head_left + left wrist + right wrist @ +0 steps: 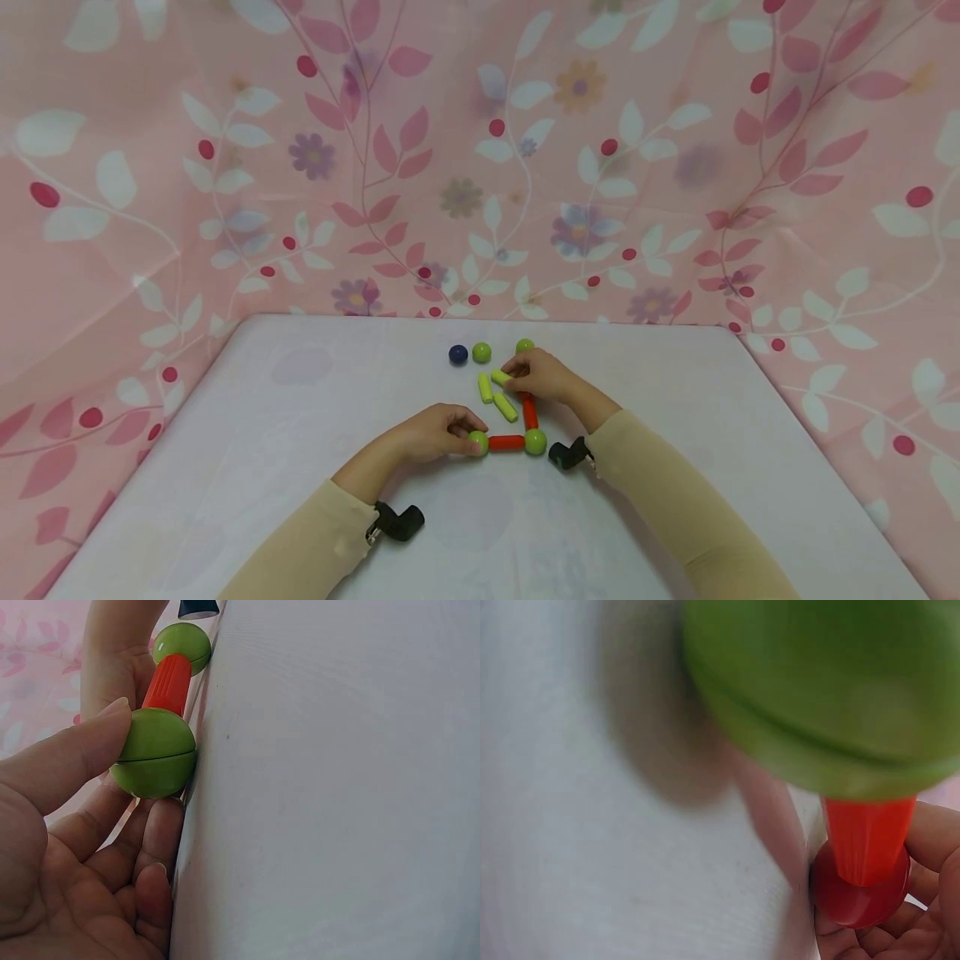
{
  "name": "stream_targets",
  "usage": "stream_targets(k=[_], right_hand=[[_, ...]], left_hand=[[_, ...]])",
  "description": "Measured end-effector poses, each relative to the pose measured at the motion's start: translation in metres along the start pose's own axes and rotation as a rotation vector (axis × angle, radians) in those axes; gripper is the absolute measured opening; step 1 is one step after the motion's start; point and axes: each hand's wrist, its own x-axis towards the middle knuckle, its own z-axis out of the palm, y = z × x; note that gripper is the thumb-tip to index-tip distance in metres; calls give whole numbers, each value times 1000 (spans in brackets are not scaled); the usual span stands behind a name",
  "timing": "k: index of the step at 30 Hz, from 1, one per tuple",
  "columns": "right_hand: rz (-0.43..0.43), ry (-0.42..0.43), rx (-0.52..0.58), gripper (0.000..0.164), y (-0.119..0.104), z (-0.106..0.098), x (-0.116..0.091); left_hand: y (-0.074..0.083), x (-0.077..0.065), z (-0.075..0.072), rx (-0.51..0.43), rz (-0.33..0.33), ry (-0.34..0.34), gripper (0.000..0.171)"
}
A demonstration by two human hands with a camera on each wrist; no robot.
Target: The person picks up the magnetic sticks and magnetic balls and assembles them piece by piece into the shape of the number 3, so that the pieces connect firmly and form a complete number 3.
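Note:
My left hand (441, 432) pinches a green toy ball (154, 754) between thumb and fingers, low at the table. From that ball a red building stick (507, 443) runs right to a second green ball (535, 442). Another red stick (530, 412) leads away from there to a dark red ball (859, 889), which the right hand covers in the head view. My right hand (543, 375) has thumb and fingertips around one end of a yellow-green stick (500, 377). In the right wrist view its fingers lie beside the red ball; that stick is hidden there.
Two more yellow-green sticks, one upright-lying stick (485, 388) and one slanted stick (506, 407), lie between the hands. Farther back sit a dark blue ball (458, 355), a green ball (482, 352) and another green ball (525, 344) just behind the right hand.

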Motion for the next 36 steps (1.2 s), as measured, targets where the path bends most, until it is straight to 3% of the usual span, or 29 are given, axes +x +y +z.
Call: stream_targets(k=[10,17,36], right_hand=[[29,3,34,28,1,0,-1],[64,74,47,26,1,2,-1],[150,105,166,31,7,-17,-11]], left_hand=[[0,-1,-1,-14,2,-2,30],[-1,-1,0,0,2,0,29],[-3,0,1,-4,11,-1,29]])
